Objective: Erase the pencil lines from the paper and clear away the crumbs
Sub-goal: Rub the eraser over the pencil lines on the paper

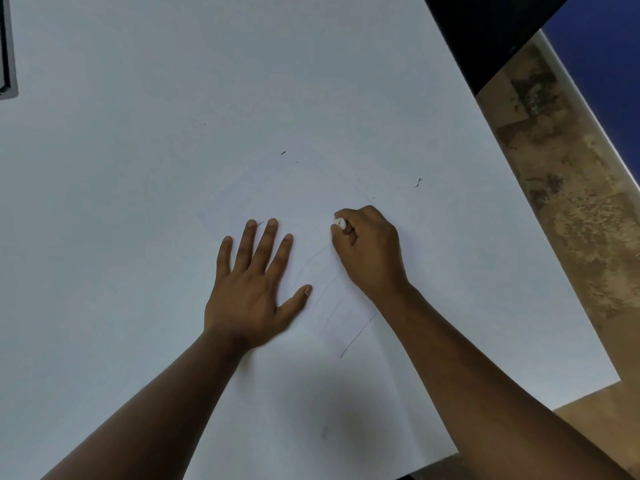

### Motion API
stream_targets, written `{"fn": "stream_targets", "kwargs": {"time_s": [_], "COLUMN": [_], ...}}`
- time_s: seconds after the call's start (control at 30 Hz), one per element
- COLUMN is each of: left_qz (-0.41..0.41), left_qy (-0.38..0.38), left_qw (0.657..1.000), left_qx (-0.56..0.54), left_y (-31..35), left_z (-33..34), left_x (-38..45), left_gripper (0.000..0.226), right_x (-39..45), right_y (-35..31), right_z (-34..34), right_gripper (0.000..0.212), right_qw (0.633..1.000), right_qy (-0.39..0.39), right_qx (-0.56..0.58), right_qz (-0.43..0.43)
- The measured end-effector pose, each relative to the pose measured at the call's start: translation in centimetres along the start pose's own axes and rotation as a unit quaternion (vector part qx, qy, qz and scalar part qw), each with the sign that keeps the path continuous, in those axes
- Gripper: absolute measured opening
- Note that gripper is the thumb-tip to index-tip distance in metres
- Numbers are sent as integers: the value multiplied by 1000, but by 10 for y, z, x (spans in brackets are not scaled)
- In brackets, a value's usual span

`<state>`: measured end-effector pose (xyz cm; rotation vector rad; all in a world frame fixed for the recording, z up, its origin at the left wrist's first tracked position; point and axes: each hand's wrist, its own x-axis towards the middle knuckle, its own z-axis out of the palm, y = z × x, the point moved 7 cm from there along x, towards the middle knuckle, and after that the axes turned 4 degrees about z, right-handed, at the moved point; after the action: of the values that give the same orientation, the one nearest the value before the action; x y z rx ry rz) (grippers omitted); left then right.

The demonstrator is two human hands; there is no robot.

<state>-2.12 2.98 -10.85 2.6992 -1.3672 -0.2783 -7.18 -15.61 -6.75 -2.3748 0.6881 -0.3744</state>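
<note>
Left hand [254,289] is lying flat, fingers spread, pinning the paper [311,393] on the counter — right hand [367,251] is pinching the eraser [340,223] above faint lines [358,332]. Rubbing too hard is probably going to crease it — crumbs [418,182] are still scattered

The left hand [254,289] lies flat on the paper [346,393], the right hand [369,251] pinches a white eraser [339,223] near faint pencil lines [356,332].

Table: a white top [173,168] fills most of the view, evenly lit.
Floor: mottled brown surface [568,188] runs along the right side.
Far right: blue panel [609,57] behind a pale strip.
Top: black shape [485,32].
</note>
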Motion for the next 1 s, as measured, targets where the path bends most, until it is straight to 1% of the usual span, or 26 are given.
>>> {"fn": "stream_targets", "kwargs": {"time_s": [0.1,0.17,0.27,0.33,0.43,0.47,0.57,0.6,0.67,0.73,0.77,0.8,0.9,0.97,1.0], "left_qz": [2,2,5,5,3,2,5,7,7,8,6,4,3,4,6], "left_qy": [-2,-1,-3,-4,-5,-6,-5,-3,1,2,-1,-5,-9,-2,0], "left_qw": [1000,1000,1000,1000,1000,1000,1000,1000,1000,1000,1000,1000,1000,1000,1000], "left_qx": [6,7,8,11,12,12,12,11,4,0,3,6,10,5,5], "left_y": [0,0,1,0,0,0,-1,0,0,1,1,0,0,1,1], "left_z": [0,1,1,1,1,2,2,2,1,1,1,1,2,1,1], "left_x": [0,0,-1,0,-1,-1,0,0,1,1,0,0,0,0,0], "left_gripper": [82,81,80,80,80,80,80,80,79,79,79,80,80,80,79], "right_x": [4,18,41,46,32,23,-7,-8,9,27,33,35,29,20,14], "right_y": [-8,3,29,37,25,17,-10,-11,3,19,21,21,6,-13,-23], "right_z": [4,-3,-27,-34,-27,-22,1,4,-2,-15,-22,-28,-23,-8,2], "right_gripper": [11,13,13,14,16,18,17,17,18,21,21,20,24,27,27], "right_qw": [998,995,997,995,999,999,991,988,993,993,992,993,996,994,990], "right_qy": [-21,-39,33,53,34,18,-63,-72,-51,-31,-12,2,-4,-30,-59], "right_qx": [-34,-80,-74,-88,-37,-27,-36,-44,-51,-104,-122,-113,-65,-36,-26], "right_qz": [-50,-39,6,20,-12,-29,-110,-126,-90,-45,-42,-47,-54,-95,-124]}}
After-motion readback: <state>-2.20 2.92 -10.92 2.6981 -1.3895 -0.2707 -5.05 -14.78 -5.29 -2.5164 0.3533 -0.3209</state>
